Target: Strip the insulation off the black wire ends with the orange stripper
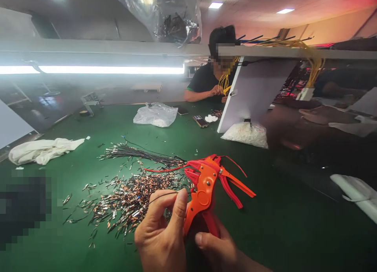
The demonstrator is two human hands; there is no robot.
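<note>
Between the thumb and forefinger of my left hand [165, 228] is a thin black wire [161, 195], its end close to the jaws of an orange and red wire stripper [204, 185]. My right hand [219, 246] is closed round the stripper's lower handles, and most of its fingers are hidden behind the tool. A bundle of black wires [141, 153] with bright metal ends lies just beyond the jaws. Left of the tool spreads a heap of short cut wire ends [129, 197], copper and black. A red wire [165, 170] runs beside the bundle up to the stripper.
A white cloth [44, 150] lies at the left on the green table [294, 225]. Farther back are a clear plastic bag [156, 114], a phone [200, 121] and a bag of white pieces [246, 134] against a white panel [256, 91]. Across the table a person [203, 81] handles yellow wires.
</note>
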